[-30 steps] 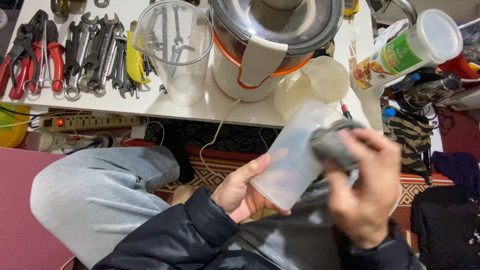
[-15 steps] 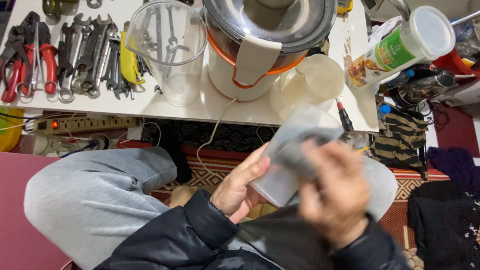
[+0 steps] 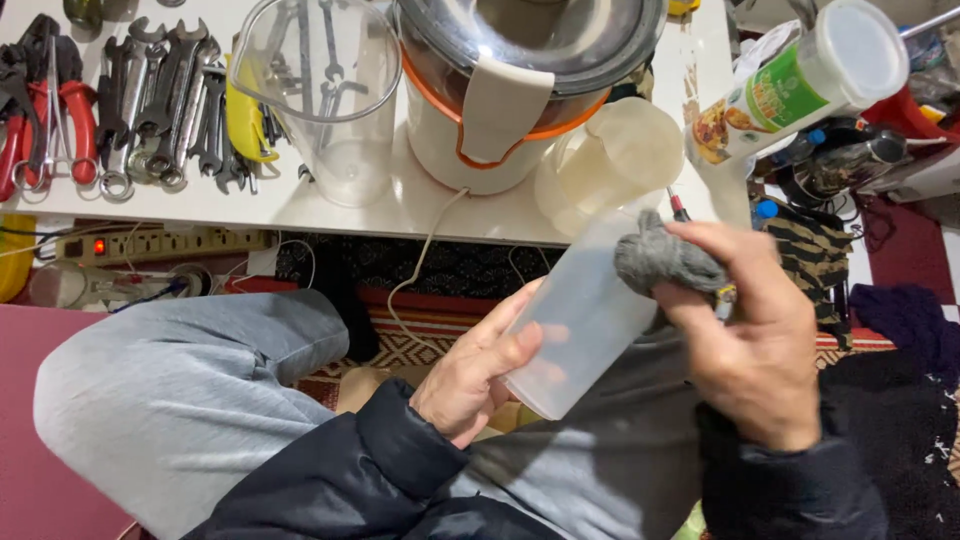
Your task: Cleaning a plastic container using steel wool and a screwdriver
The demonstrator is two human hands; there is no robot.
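Note:
My left hand [image 3: 478,365] grips a frosted translucent plastic container [image 3: 585,315] from below, tilted with its open end pointing away and to the right. My right hand [image 3: 752,335] pinches a small grey cloth [image 3: 662,258] and presses it against the container's rim. Both hands are over my lap, just in front of the white table's edge [image 3: 330,215].
On the table stand a white and orange juicer [image 3: 510,90], a clear plastic jug [image 3: 320,95], a translucent cup [image 3: 625,150], and a row of spanners and red-handled pliers [image 3: 120,100]. A spice bottle [image 3: 800,85] leans at right. A power strip [image 3: 150,243] lies below.
My right hand has shifted with the cloth across the container's open end, and now rests at the rim. The left hand keeps its hold on the container.

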